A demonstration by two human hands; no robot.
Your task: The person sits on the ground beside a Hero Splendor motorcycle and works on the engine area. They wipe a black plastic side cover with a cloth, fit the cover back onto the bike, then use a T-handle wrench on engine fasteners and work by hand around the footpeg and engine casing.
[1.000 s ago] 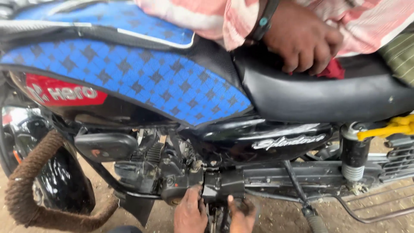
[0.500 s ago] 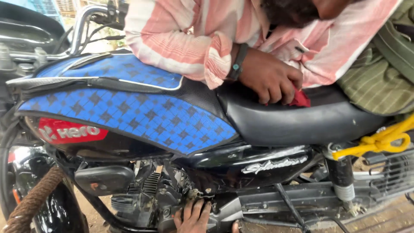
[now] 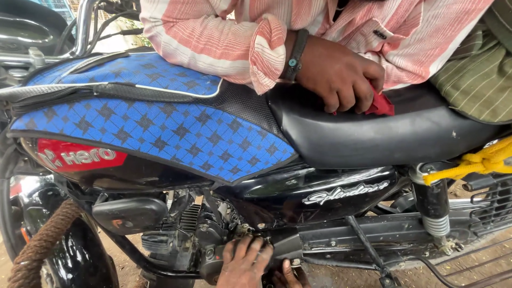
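A black motorcycle fills the view, with a blue patterned tank cover (image 3: 160,125) and a black seat (image 3: 384,138). At the bottom edge my left hand (image 3: 242,264) reaches up under the frame, its fingers curled onto a black engine part (image 3: 213,256). My right hand (image 3: 285,274) sits just to its right, mostly cut off by the frame edge, fingertips near the same spot. What either hand grips is hidden.
Another person in a pink striped shirt (image 3: 224,37) leans over the seat, a hand (image 3: 338,77) pressing a red cloth (image 3: 380,105). A yellow rope (image 3: 480,160) wraps the rear shock. A thick brown rope (image 3: 40,248) hangs at the lower left.
The view has lifted and closed in, so my hands now sit lower in frame and are partly cut off. They stay at the engine. The other person's hand remains on the seat.
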